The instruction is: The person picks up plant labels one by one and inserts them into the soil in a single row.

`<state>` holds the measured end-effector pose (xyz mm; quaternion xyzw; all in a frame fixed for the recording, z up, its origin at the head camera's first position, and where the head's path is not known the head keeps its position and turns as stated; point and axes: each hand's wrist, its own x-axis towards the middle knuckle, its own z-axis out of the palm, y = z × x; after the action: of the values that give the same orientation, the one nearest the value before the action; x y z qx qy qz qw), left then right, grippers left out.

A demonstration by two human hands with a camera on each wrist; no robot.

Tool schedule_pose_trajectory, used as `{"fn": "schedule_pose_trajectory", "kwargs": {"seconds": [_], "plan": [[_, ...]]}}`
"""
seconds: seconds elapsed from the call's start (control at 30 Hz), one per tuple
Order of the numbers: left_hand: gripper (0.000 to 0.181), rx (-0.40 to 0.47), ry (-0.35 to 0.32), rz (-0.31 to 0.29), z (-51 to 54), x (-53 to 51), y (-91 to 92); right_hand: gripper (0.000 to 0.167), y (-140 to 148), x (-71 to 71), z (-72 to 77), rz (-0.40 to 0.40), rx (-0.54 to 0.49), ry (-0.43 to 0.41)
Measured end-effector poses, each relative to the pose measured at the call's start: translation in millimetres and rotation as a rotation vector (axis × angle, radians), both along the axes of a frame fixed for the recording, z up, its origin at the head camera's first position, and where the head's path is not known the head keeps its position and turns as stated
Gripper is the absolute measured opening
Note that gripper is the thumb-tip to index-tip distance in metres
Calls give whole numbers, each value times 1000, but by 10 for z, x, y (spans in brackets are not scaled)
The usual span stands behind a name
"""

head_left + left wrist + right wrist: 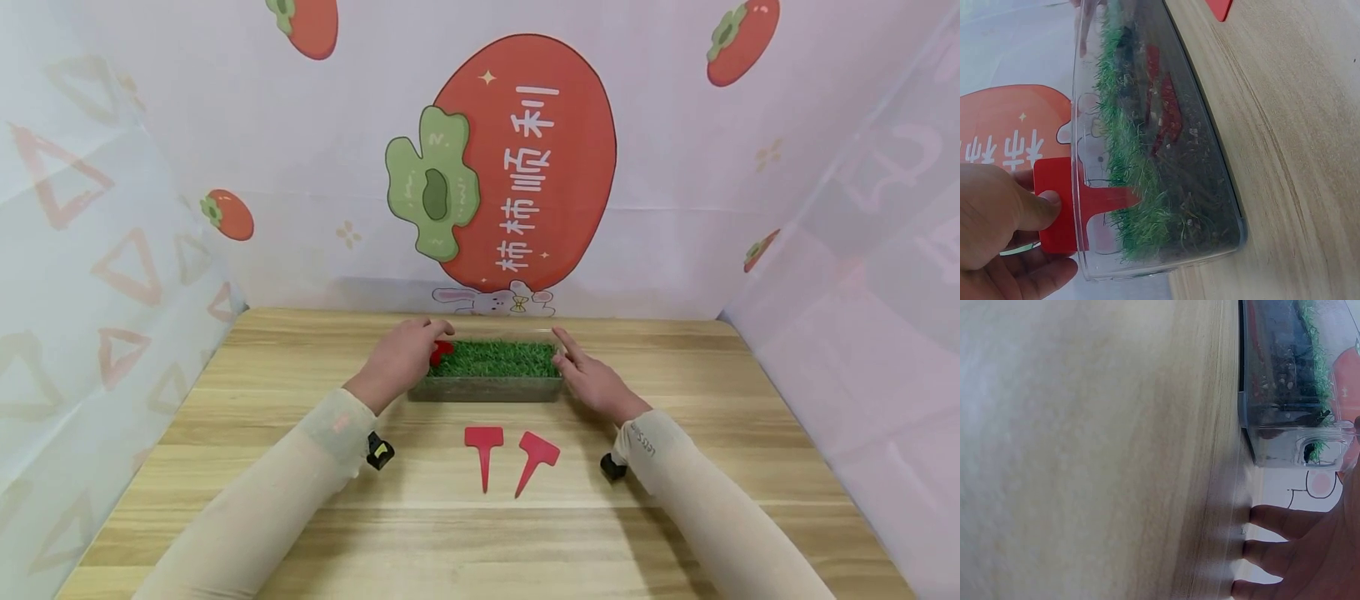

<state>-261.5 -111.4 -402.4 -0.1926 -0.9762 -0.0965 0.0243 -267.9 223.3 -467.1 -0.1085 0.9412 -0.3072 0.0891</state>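
A clear plastic box [487,390] with green artificial grass [502,360] inside stands near the table's back edge. At its left end my left hand [405,358] pinches the wide head of a red T-shaped plant label [1060,206] between thumb and fingers. The label stands head up, its stem reaching down to the grass. My right hand [595,383] touches the box's right end, its fingers fairly straight; in the right wrist view the lower fingers [1285,522] are spread beside the box. Two more red plant labels, one upright [483,450] and one slanted [537,454], lie in front.
The wooden table [480,542] carries the box and labels. A printed cloth backdrop [645,250] rises behind it, with cloth walls at both sides. Dark soil-like filling and red pieces [1169,109] show through the box wall.
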Motion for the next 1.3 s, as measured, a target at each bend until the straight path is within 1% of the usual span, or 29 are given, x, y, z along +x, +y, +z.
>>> {"fn": "schedule_pose_trajectory", "kwargs": {"seconds": [0.3, 0.5, 0.7, 0.87, 1.03, 1.3], "plan": [[34, -13, 25, -6, -12, 2, -2, 57, -2, -1, -13, 7, -15, -8], [25, -20, 17, -3, -5, 17, 8, 57, 0, 1, -21, 5, -15, -4], [23, -13, 22, -6, -8, 17, 5, 57, 2, 0, -20, 12, -18, -4], [22, 7, 42, -5, -30, 7, -2, 57, 2, -2, -20, 9, -15, -2], [20, 26, 47, -7, -55, -14, -8, 57, 3, -4, -24, 7, -11, 2], [20, 7, 33, -4, -65, -17, -10, 56, -4, -5, 1, 12, -18, -2]]}}
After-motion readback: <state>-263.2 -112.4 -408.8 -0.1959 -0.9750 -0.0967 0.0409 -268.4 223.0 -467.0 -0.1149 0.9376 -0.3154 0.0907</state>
